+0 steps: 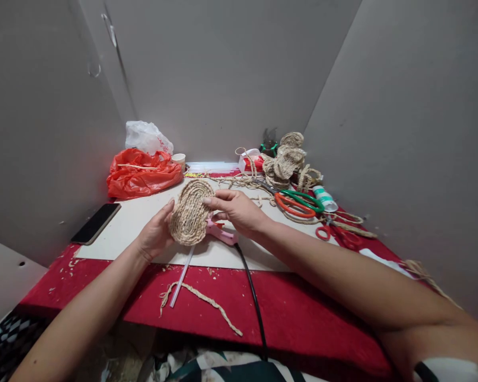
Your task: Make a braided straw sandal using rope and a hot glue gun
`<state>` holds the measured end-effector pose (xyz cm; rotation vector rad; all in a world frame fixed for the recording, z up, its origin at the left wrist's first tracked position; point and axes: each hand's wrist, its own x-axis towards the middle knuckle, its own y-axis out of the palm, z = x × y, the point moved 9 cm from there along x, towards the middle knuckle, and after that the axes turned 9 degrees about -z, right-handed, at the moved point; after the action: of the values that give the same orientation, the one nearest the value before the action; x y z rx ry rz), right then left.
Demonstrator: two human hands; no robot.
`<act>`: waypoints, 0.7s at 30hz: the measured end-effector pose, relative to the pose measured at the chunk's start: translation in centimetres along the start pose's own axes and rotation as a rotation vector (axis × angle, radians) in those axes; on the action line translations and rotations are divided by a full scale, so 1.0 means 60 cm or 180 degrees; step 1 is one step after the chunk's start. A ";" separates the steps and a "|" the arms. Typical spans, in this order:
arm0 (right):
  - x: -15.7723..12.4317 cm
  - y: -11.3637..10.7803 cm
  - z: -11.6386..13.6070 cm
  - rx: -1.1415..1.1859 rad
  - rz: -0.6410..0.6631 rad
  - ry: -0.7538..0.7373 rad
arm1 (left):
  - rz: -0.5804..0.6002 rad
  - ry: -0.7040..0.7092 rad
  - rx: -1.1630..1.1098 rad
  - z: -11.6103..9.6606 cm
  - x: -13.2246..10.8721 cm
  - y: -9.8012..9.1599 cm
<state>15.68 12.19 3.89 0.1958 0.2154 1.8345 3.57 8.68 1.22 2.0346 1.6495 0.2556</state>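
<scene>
A coiled straw-rope sole [191, 212], oval with a narrowed waist, is held up between my two hands above the white board. My left hand [157, 231] grips its left edge, the fingers partly hidden behind it. On the right edge, my right hand [239, 210] pinches it between thumb and fingers. Behind and below the sole lies a pink hot glue gun [222, 233], partly covered by it, with a black cord running to the table's front. A clear glue stick [181, 278] sticks out beneath the sole, across a loose piece of braided straw rope [207, 300].
A white board [115, 241] lies on the red-covered table [310, 302]. At left are a phone [96, 224], a red plastic bag [141, 175] and a paper cup [179, 159]. At right lie orange- and green-handled scissors [298, 204], coiled rope pieces [289, 162] and red-handled scissors [344, 236]. Grey panels enclose three sides.
</scene>
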 end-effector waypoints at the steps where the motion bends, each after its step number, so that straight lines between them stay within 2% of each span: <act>1: 0.006 -0.008 0.007 0.0015 -0.0092 -0.0130 | -0.0153 0.0106 0.0138 -0.007 0.002 -0.010; 3: 0.013 -0.023 0.023 0.0032 -0.0284 -0.0470 | -0.0429 0.0350 0.0301 -0.023 0.007 -0.029; 5: 0.008 -0.035 0.047 -0.0155 -0.0487 -0.1046 | -0.0721 0.0608 0.0278 -0.040 0.009 -0.048; 8: -0.031 -0.031 0.091 -0.0930 -0.0685 -0.2492 | -0.0985 0.0621 0.0146 -0.047 0.009 -0.064; 10: -0.071 -0.001 0.101 -0.1579 -0.0448 -0.3586 | -0.0803 0.0337 0.0037 -0.033 0.011 -0.054; 13: -0.122 0.053 0.072 -0.2348 0.0427 -0.4803 | -0.0500 0.0116 -0.0115 -0.016 0.011 -0.038; 15: -0.136 0.076 0.047 -0.2776 0.0933 -0.5128 | -0.0498 0.0296 -0.0064 -0.019 0.011 -0.038; 17: -0.137 0.086 0.038 -0.3068 0.1153 -0.5122 | -0.0530 0.0546 0.0070 -0.029 0.011 -0.042; 19: -0.135 0.081 0.050 -0.2947 0.1075 -0.4948 | -0.0598 0.0737 0.0145 -0.040 0.010 -0.048; 21: -0.124 0.060 0.076 -0.2485 0.0653 -0.4617 | -0.0711 0.0907 0.0155 -0.051 0.008 -0.057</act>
<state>15.42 4.26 9.03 0.9210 -1.5173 1.4184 -0.61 10.42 2.09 1.8948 2.0563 0.4464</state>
